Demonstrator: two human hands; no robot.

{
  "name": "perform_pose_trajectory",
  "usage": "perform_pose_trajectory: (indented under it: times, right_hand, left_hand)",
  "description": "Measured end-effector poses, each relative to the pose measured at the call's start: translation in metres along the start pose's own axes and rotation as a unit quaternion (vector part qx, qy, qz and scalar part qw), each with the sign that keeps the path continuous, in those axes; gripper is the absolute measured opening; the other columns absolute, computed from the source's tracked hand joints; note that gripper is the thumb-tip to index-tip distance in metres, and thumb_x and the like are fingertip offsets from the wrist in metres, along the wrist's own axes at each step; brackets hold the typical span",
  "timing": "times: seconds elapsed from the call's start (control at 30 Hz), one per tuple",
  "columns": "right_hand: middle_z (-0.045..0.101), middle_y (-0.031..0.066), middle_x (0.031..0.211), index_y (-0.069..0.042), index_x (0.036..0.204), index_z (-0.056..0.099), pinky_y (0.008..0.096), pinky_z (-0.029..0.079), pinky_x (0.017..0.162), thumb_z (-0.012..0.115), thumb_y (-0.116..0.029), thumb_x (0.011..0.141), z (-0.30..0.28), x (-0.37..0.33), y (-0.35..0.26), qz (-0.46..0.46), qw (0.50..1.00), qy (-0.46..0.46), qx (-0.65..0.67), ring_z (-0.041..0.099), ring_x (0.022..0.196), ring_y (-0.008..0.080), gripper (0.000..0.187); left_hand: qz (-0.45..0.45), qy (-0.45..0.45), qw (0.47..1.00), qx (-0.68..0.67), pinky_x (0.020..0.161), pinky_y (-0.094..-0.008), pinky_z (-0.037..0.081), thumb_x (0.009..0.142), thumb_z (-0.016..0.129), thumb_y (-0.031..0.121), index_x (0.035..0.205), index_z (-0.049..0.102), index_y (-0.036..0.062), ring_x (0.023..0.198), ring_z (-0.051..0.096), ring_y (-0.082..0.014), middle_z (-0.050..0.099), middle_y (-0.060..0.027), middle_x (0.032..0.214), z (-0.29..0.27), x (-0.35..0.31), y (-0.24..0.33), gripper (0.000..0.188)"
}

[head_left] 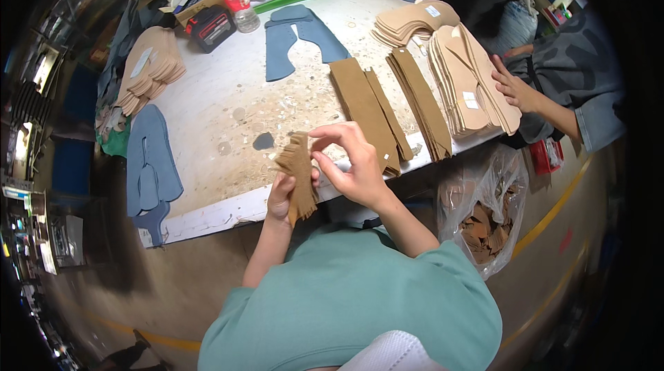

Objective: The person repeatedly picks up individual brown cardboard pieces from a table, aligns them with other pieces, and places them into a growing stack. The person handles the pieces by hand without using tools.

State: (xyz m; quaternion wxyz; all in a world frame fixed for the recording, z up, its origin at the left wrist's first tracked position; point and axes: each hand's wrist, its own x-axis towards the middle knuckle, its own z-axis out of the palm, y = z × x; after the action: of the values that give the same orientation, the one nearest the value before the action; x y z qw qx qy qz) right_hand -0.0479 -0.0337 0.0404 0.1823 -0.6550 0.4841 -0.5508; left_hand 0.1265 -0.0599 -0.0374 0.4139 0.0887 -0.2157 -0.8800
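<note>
Over the table's front edge, my left hand (282, 194) is closed around a bundle of thin brown pieces (299, 174). The bundle stands upright, and the pieces fan apart along its upper and lower ends. My right hand (353, 162) reaches the bundle's upper right edge, with thumb and bent fingers pinched at it; exactly how many layers they grip is hidden. Long brown strips (365, 108) lie in a stack just right of my hands, with another stack of brown strips (420, 104) beside it.
Beige cut-outs (463, 84) are piled at the right, where a co-worker's hand (515, 87) rests. Blue cut-outs (297, 35) lie farther back, others (153, 163) at left. A bottle (242, 7) and black-red case (211, 28) stand behind. Below the edge hangs a scrap-filled plastic bag (484, 212).
</note>
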Motion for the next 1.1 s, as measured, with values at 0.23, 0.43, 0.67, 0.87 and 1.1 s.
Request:
perform_pose_trajectory:
  times: [0.23, 0.43, 0.67, 0.87, 1.1]
  right_hand:
    - [0.061, 0.0076, 0.098, -0.003, 0.117, 0.051, 0.0307, 0.048, 0.087, 0.061, 0.002, 0.091, -0.006, 0.005, 0.009, 0.119, 0.922, -0.035, 0.368, 0.063, 0.092, 0.0147, 0.028]
    - [0.066, 0.0101, 0.094, -0.006, 0.118, 0.059, 0.0353, 0.046, 0.090, 0.066, 0.001, 0.082, 0.011, -0.002, -0.001, 0.035, 0.993, -0.067, 0.093, 0.064, 0.094, 0.0215, 0.037]
    - [0.060, 0.0103, 0.104, -0.004, 0.119, 0.052, 0.0306, 0.050, 0.086, 0.067, 0.003, 0.087, 0.012, -0.003, 0.004, 0.113, 0.952, -0.057, 0.278, 0.065, 0.092, 0.0152, 0.036]
    - [0.058, 0.0251, 0.117, -0.009, 0.127, 0.037, 0.0221, 0.047, 0.061, 0.048, 0.008, 0.092, 0.003, -0.005, 0.005, 0.265, 0.687, -0.092, 0.670, 0.057, 0.067, 0.0126, 0.040]
    - [0.049, 0.0307, 0.139, -0.010, 0.126, 0.045, 0.0182, 0.045, 0.057, 0.064, -0.012, 0.094, 0.010, 0.002, 0.021, 0.131, 0.631, -0.090, 0.759, 0.059, 0.066, 0.0095, 0.038]
  left_hand:
    - [0.065, -0.004, 0.996, -0.053, 0.079, -0.0315, 0.057, 0.084, 0.076, 0.031, 0.137, 0.043, -0.0018, 0.095, 0.062, -0.0206, 0.050, -0.0133, 0.134, -0.009, -0.001, 0.000, 0.071]
    - [0.032, -0.025, 0.999, -0.019, 0.081, -0.0319, 0.056, 0.081, 0.078, 0.028, 0.137, 0.043, -0.0037, 0.094, 0.065, -0.0216, 0.060, -0.0151, 0.116, -0.006, -0.013, -0.001, 0.073]
    - [0.035, 0.001, 0.999, 0.022, 0.083, -0.0314, 0.055, 0.080, 0.079, 0.026, 0.129, 0.046, -0.0037, 0.098, 0.064, -0.0208, 0.059, -0.0140, 0.114, -0.011, -0.021, 0.009, 0.066]
    - [0.032, -0.034, 0.998, -0.030, 0.084, -0.0307, 0.054, 0.078, 0.081, 0.028, 0.128, 0.047, -0.0023, 0.100, 0.062, -0.0198, 0.054, -0.0128, 0.117, -0.005, -0.017, 0.001, 0.067]
    - [-0.027, -0.087, 0.989, 0.114, 0.079, -0.0292, 0.055, 0.071, 0.085, 0.031, 0.118, 0.059, -0.0026, 0.094, 0.068, -0.0189, 0.064, -0.0111, 0.108, 0.019, -0.008, 0.014, 0.063]
